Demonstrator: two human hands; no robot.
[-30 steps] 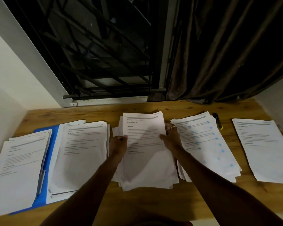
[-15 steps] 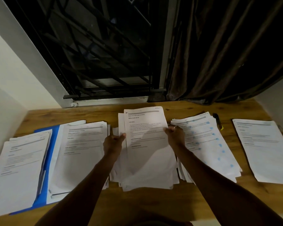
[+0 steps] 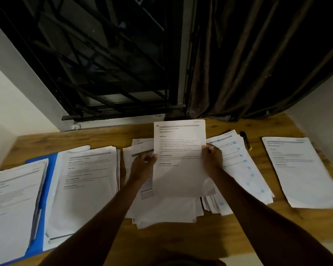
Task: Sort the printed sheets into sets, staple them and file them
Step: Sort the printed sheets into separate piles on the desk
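Left to right. The left stack [image 3: 13,198] lies at the end of the table [image 3: 238,237], overlapping a blue folder [image 3: 46,189]. A second stack [image 3: 88,185] rests on the folder's right half. At centre, a loose, uneven pile [image 3: 161,212] lies on the wood.

The left hand [image 3: 144,166] pinches the left edge of one sheet [image 3: 179,169], thumb on the printed face and fingers behind. The right hand [image 3: 211,160] pinches the opposite edge likewise. The sheet is held upright over the pile; whether its lower edge touches the pile cannot be told.

Beside it lies a marked stack [image 3: 242,169] with blue spots, then a small dark object [image 3: 245,140] with a yellow tip, too small to identify. The right stack [image 3: 300,169] lies well apart at the far end.

Step in hand, as judged: reading the heading to assign the sheet to a set. To do it well:
- Keep both pinches light and at the edges, clear of the heading.
- Check that only one sheet is held.
- Match its title against each top page.
- Lay it square on the matching stack.
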